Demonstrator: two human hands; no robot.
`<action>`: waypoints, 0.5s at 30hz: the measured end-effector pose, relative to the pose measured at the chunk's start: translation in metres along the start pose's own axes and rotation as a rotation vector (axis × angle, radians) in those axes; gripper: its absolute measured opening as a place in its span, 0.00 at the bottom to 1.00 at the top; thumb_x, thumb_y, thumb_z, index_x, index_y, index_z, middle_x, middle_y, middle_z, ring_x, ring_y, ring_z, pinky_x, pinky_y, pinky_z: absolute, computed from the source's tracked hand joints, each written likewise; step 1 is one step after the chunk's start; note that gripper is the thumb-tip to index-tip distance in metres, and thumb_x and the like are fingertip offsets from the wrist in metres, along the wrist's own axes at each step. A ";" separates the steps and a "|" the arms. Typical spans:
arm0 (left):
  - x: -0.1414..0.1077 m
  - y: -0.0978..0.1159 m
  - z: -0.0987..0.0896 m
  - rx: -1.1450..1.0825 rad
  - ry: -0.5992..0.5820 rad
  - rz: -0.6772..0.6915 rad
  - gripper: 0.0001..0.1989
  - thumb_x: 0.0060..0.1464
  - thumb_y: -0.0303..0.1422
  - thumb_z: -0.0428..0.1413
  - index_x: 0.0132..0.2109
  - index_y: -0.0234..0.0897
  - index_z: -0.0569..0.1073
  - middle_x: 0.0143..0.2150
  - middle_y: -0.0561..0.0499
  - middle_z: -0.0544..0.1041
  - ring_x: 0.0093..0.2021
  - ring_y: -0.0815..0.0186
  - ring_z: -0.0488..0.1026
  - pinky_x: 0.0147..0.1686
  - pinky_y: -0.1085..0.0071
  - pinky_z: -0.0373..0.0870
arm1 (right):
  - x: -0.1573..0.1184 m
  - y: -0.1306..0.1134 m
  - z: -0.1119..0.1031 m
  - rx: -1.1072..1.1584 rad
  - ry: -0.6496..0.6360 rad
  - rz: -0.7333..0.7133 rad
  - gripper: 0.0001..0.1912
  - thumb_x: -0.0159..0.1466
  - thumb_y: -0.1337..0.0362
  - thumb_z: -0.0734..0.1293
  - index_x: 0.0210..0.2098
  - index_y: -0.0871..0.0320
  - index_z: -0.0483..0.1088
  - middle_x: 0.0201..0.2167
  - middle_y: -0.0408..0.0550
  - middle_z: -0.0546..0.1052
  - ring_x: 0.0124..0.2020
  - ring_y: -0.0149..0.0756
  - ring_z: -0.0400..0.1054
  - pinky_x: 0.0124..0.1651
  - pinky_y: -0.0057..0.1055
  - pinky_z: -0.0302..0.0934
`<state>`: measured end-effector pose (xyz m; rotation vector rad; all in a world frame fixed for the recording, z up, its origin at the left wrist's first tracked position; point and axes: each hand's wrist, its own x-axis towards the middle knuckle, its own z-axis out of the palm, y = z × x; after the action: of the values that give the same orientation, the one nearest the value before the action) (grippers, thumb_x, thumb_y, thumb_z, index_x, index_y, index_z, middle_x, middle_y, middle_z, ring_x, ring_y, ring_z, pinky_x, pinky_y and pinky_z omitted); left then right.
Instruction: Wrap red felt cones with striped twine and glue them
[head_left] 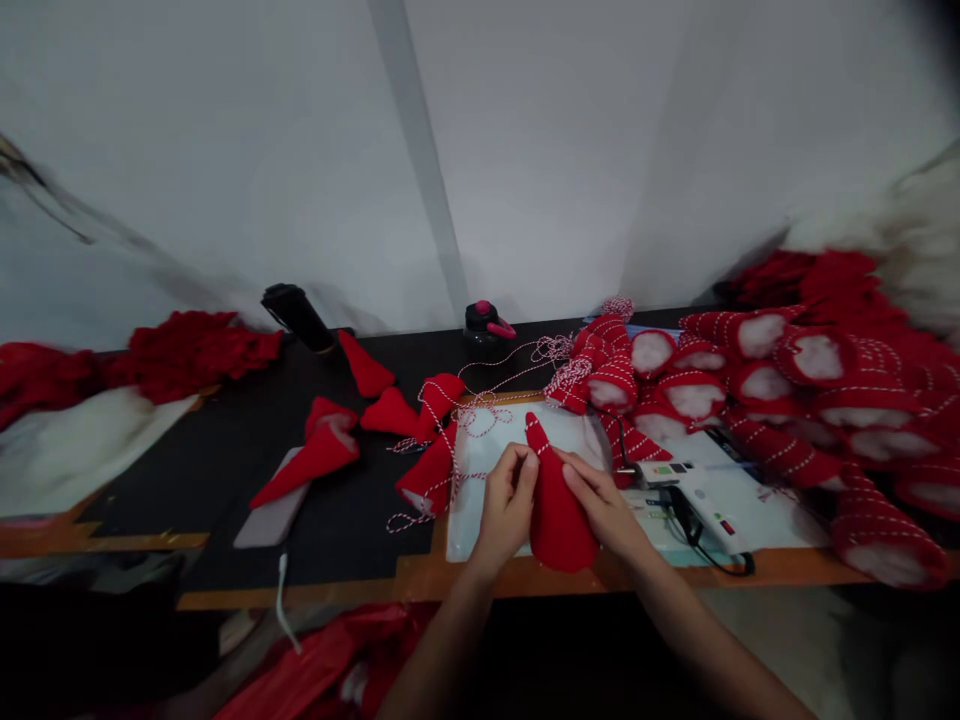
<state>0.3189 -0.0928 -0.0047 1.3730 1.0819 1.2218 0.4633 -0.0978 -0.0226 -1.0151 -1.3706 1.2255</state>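
A red felt cone (561, 520) points away from me over the front edge of the white sheet (480, 445). Around its narrow tip runs a red-and-white cord (491, 400), which trails left across the sheet. My left hand (508, 502) pinches the cord at the cone's left side, close below the tip. On the other side, my right hand (604, 500) holds the cone with thumb and fingers on its upper right edge. Beside the sheet on the left lie several plain red cones (431, 470), with loose cord over some of them.
Cord-wrapped cones with white stuffing (694, 395) are heaped at the right. A power strip (705, 510) with a black cable lies right of my right hand. A phone (270, 515) under a red cone, a black bottle (300, 318) and a dark lidded bottle (484, 325) stand further off.
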 end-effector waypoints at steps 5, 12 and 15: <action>0.001 -0.002 0.001 0.004 -0.035 0.009 0.13 0.63 0.43 0.50 0.38 0.37 0.68 0.32 0.54 0.68 0.31 0.70 0.63 0.31 0.76 0.61 | -0.003 0.001 -0.003 -0.047 0.005 0.002 0.30 0.59 0.51 0.70 0.58 0.55 0.65 0.55 0.52 0.73 0.55 0.46 0.68 0.60 0.44 0.61; 0.001 -0.003 -0.005 0.049 -0.045 -0.007 0.14 0.63 0.44 0.50 0.36 0.37 0.67 0.29 0.54 0.66 0.30 0.69 0.63 0.32 0.76 0.62 | -0.003 0.004 -0.009 0.223 0.009 0.212 0.27 0.59 0.45 0.68 0.53 0.51 0.69 0.45 0.50 0.78 0.41 0.46 0.75 0.43 0.41 0.71; 0.001 -0.002 -0.002 0.070 -0.022 0.030 0.13 0.63 0.42 0.49 0.36 0.37 0.67 0.32 0.54 0.68 0.34 0.68 0.65 0.36 0.76 0.63 | -0.001 0.005 -0.006 0.166 0.057 0.181 0.27 0.60 0.46 0.68 0.54 0.53 0.71 0.54 0.51 0.75 0.55 0.48 0.69 0.57 0.47 0.64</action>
<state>0.3168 -0.0917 -0.0065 1.4573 1.1017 1.1972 0.4694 -0.0972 -0.0276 -1.0655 -1.1322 1.4080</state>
